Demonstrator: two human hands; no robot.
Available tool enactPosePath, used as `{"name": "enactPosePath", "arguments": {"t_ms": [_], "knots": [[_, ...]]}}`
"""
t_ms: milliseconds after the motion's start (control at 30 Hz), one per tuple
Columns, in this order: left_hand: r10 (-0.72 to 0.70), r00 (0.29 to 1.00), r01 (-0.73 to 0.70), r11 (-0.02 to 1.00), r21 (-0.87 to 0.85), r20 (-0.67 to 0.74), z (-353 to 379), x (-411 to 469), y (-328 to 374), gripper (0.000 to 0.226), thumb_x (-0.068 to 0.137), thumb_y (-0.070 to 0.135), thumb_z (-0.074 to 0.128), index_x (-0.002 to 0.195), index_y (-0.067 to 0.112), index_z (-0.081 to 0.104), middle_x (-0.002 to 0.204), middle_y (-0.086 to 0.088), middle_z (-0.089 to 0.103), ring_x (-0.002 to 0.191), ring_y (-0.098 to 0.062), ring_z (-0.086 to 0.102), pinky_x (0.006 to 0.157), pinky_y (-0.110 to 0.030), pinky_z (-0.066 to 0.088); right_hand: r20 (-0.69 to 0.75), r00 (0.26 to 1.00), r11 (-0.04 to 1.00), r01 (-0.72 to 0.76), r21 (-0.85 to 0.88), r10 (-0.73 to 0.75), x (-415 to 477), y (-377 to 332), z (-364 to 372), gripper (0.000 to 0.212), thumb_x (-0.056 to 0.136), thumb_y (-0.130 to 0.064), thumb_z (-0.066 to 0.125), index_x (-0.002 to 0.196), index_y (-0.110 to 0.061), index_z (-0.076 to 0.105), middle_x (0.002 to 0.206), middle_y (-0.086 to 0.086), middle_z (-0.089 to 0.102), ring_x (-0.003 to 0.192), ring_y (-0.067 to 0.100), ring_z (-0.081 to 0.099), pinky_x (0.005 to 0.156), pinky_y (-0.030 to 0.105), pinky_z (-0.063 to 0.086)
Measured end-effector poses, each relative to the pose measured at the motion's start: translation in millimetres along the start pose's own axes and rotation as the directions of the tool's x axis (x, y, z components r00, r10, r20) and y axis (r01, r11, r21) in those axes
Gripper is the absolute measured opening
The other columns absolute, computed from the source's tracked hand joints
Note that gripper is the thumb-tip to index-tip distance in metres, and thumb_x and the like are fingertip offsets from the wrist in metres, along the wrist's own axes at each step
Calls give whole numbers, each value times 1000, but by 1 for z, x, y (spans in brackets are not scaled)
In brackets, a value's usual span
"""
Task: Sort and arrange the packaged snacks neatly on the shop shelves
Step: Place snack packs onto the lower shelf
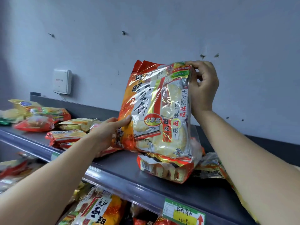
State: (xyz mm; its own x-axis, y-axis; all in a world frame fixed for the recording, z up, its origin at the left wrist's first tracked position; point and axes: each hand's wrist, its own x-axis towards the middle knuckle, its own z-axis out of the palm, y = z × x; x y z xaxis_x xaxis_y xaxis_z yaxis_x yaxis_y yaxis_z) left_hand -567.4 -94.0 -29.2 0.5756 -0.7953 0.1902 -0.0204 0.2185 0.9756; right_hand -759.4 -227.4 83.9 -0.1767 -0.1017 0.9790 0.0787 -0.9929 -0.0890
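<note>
Grey wall (pixel 146 30) at the back, flecked with dark marks. Below it, dark top shelf (pixel 123 166), running from far left to near right, with a clear plastic rail (pixel 113 177) along the near edge and one bare stretch of deck open between the packs at left and those at right. At centre, one large orange-and-clear snack bag (pixel 154 111), held upright over the shelf, with the red top edge of at least one more bag (pixel 142 64) behind it, the rest of that hidden. Foot of the large bag just over one flat red pack (pixel 164 169) lying near the rail; contact impossible to tell. Loose packs (pixel 48 120) heaped at far left, at least six, blurred and cut off by the frame. One further pack (pixel 209 166) at right, half hidden by the right forearm. More bags (pixel 97 210) on the shelf below, cropped at the bottom edge. Left hand (pixel 105 133) gripping the large bag's lower left edge, thumb on the front, fingers out of sight behind. Right hand (pixel 203 88) pinching its top right corner. One white box (pixel 62 82) on the wall. One green-and-yellow price label (pixel 183 211) on the rail, its writing hard to read.
</note>
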Motion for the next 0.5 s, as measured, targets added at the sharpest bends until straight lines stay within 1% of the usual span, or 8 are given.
{"name": "enactPosePath", "arguments": {"t_ms": [100,167,233,267,333,367,433,500], "knots": [[27,995,-29,999,-15,-95,-22,-16,5,74,59,38,77,120,1,56,108,-16,70,101,-32,66,81,-42,54,23,1000,996,-20,84,19,-9,-11,20,21,91,-11,53,102,-4,71,99,8,66,89,11,60,71,8,45],[47,981,-59,997,-56,-187,-37,-27,5,67,60,32,78,115,-1,58,100,-18,72,90,-33,70,76,-45,58,68,993,983,-103,149,93,-15,-19,37,24,92,-14,54,110,-8,69,102,4,67,91,9,60,71,9,46],[75,960,-105,990,-97,-271,-54,-35,4,58,59,25,78,107,-3,61,89,-16,74,76,-30,72,66,-44,60,145,965,948,-245,205,218,-20,-27,55,30,94,-17,55,123,-11,61,106,-1,65,96,7,61,76,14,50],[89,943,-130,985,-110,-320,-65,-38,4,58,57,23,79,106,-3,61,86,-16,74,72,-29,72,64,-43,60,189,941,924,-318,214,280,-24,-30,66,34,96,-20,54,129,-14,56,108,-2,65,99,7,61,82,19,51],[104,907,-169,977,-128,-409,-91,-43,4,73,53,23,84,116,-4,57,94,-19,72,75,-31,72,63,-43,59,284,872,864,-461,200,399,-31,-39,89,38,99,-29,48,136,-18,47,117,0,64,110,12,59,95,32,49],[107,890,-181,975,-128,-442,-105,-46,4,79,53,22,85,121,-3,54,98,-20,71,75,-31,73,62,-42,59,326,831,829,-525,191,451,-37,-44,102,40,100,-33,44,138,-20,44,124,2,61,115,15,57,99,35,46],[120,858,-203,972,-116,-499,-133,-51,5,78,57,19,85,124,-1,51,101,-20,70,77,-32,72,61,-43,58,401,762,766,-613,195,508,-51,-55,127,45,100,-41,39,141,-22,39,133,0,55,122,17,52,102,34,43],[118,822,-210,972,-104,-558,-161,-56,6,73,60,17,85,122,2,50,102,-18,69,83,-33,71,71,-48,58,483,710,720,-662,210,512,-68,-68,155,54,95,-52,44,142,-26,36,130,-5,54,121,17,53,102,39,44]]}}
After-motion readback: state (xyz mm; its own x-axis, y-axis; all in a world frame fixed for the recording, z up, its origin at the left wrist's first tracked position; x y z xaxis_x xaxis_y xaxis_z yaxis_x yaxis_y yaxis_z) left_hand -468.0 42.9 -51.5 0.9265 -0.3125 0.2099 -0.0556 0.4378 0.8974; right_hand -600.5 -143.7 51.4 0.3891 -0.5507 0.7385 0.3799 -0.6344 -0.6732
